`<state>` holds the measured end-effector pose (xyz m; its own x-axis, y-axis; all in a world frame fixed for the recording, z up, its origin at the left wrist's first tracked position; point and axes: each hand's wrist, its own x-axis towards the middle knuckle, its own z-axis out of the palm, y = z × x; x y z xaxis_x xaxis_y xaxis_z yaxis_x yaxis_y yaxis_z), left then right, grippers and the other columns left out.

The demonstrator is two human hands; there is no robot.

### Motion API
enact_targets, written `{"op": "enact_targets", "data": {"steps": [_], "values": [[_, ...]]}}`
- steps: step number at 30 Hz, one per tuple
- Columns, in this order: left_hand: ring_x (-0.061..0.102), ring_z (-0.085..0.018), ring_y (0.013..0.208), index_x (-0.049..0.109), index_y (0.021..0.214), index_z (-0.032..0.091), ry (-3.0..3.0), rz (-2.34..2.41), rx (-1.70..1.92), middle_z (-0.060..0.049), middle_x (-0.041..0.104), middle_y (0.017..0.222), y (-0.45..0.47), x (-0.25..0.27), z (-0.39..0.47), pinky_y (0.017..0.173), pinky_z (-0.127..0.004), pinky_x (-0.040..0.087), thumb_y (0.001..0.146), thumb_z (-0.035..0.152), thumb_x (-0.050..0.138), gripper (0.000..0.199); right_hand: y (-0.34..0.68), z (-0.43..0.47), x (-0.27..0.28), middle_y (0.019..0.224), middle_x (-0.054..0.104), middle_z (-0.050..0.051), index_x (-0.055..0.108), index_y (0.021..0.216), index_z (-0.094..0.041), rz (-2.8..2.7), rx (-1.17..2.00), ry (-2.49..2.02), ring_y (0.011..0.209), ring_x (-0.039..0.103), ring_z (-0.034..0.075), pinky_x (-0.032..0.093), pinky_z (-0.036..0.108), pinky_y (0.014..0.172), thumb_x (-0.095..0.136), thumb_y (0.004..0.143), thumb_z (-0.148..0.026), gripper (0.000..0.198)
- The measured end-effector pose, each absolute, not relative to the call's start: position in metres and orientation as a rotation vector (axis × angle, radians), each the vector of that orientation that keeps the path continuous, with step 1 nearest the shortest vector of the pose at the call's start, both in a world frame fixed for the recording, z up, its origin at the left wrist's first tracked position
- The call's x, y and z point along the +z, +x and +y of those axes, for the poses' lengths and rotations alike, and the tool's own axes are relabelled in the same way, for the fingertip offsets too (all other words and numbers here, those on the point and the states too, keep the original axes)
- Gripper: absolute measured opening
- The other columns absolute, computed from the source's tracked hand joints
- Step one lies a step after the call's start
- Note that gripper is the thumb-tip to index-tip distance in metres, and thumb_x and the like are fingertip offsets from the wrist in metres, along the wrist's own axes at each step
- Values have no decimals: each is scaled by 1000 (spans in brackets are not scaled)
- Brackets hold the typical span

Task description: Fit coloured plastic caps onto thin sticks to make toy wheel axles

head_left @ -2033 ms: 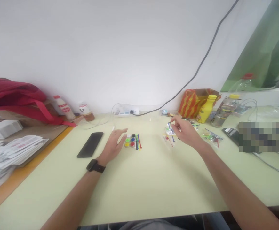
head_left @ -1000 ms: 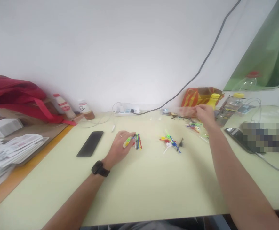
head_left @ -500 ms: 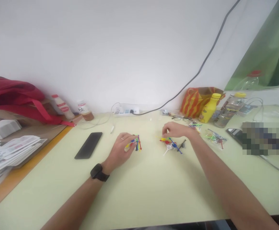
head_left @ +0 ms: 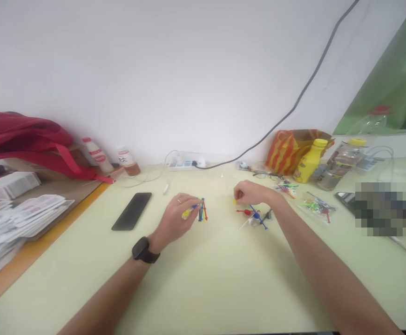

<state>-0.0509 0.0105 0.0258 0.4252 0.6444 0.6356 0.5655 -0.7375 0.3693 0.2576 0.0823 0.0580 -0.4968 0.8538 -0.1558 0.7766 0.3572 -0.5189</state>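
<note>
My left hand (head_left: 177, 214), a black watch on its wrist, is closed around a small bunch of plastic spinner arrows (head_left: 202, 210) in blue, red, green and yellow. Their pointed ends stick out past my fingertips. Over to the right, my right hand (head_left: 250, 191) pinches a yellow spinner arrow (head_left: 234, 201), mostly hidden by the fingers. Just below that hand lies a loose pile with a red spinner arrow (head_left: 247, 212), a blue one (head_left: 256, 216), a white one (head_left: 246, 222) and a dark one (head_left: 267, 215) partly behind my wrist.
A black phone (head_left: 132, 211) lies left of my left hand. Clear bags of coloured pieces (head_left: 316, 205) are at the right. Bottles, including a yellow bottle (head_left: 310, 160), a striped bag (head_left: 282, 149) and a power strip (head_left: 185, 161) line the wall. Papers (head_left: 38, 216) lie at the left.
My right hand has lifted the yellow spinner arrow slightly off the pile, leaving the red one beneath in fuller view. My left hand keeps its bunch. The view has shifted a little.
</note>
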Motion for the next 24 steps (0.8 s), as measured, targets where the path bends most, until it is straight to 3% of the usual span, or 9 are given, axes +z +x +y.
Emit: {"op": "enact_targets", "data": {"steps": [4, 6, 9, 12, 17, 20, 24], "values": [[72, -19, 86, 71, 108, 23, 2354, 1246, 1153, -4, 76, 97, -37, 52, 16, 77, -34, 59, 98, 31, 64, 15, 247, 85, 60, 77, 76, 6, 68, 76, -18, -2081, 1063, -1204, 69, 71, 19, 49, 26, 60, 68, 73, -21, 5], [74, -20, 90, 69, 116, 24, 2228, 1238, 1110, -5, 76, 106, -22, 64, 22, 68, -29, 60, 97, 37, 65, 23, 237, 84, 59, 73, 75, 5, 67, 76, -18, -1899, 1173, -1077, 68, 72, 19, 50, 26, 60, 69, 73, -23, 6], [75, -21, 102, 66, 126, 24, 2198, 1058, 1029, -7, 74, 122, 2, 74, 35, 81, -31, 64, 97, 39, 65, 33, 223, 83, 53, 72, 75, 4, 67, 78, -18, -1690, 1307, -917, 71, 73, 19, 52, 27, 65, 71, 71, -24, 10], [76, -20, 92, 69, 118, 21, 2219, 931, 1044, -7, 76, 110, 17, 74, 52, 84, -33, 64, 97, 37, 63, 27, 214, 84, 45, 74, 75, 4, 64, 77, -18, -1528, 1361, -852, 72, 72, 19, 54, 28, 70, 69, 71, -26, 11], [76, -18, 87, 71, 107, 19, 2239, 819, 1026, -6, 77, 99, 16, 69, 69, 85, -33, 64, 96, 34, 65, 20, 210, 87, 36, 64, 64, -1, 58, 77, -20, -1505, 1335, -904, 60, 59, 12, 47, 25, 63, 63, 73, -27, 9], [74, -18, 84, 72, 100, 19, 2289, 815, 961, -6, 77, 97, 9, 65, 71, 83, -32, 63, 96, 35, 63, 18, 210, 87, 32, 63, 57, -2, 56, 80, -21, -1680, 1240, -1109, 56, 50, 12, 38, 23, 55, 56, 82, -31, 10], [71, -20, 76, 73, 96, 21, 2443, 989, 752, -5, 74, 88, 0, 56, 71, 68, -30, 59, 89, 37, 70, 18, 216, 87, 29, 84, 71, 5, 67, 89, -18, -2204, 880, -1516, 73, 62, 15, 44, 24, 64, 56, 87, -28, 15]]}}
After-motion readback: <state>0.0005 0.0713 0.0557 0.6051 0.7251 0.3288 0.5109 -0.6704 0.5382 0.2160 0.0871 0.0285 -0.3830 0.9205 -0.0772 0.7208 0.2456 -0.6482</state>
